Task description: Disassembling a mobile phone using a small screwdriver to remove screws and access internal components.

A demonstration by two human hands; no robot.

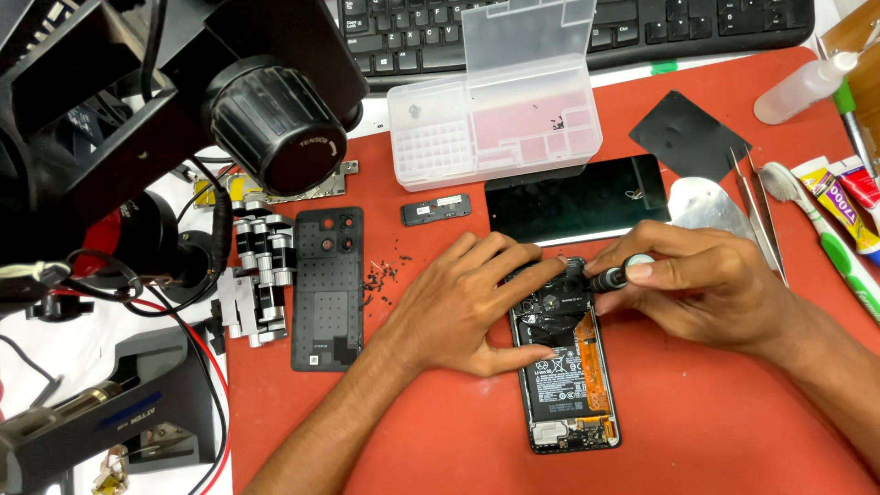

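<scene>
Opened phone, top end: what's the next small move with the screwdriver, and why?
Probably keep the tip seated and turn it. The right hand holds the screwdriver against the top of the opened phone, the left hand steadies that end, and loose screws already lie on the red mat.

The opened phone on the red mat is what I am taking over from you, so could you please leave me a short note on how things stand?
Left hand: flat on the opened phone, steadying its upper end.
Right hand: grip shut on a small screwdriver, tip at the phone's top edge.
Done: back cover is off and lies left of the phone; loose screws lie beside it; a small black part lies above.
Left: battery and boards are in place in the phone.
Parts box is open; tweezers are to the right.
</scene>
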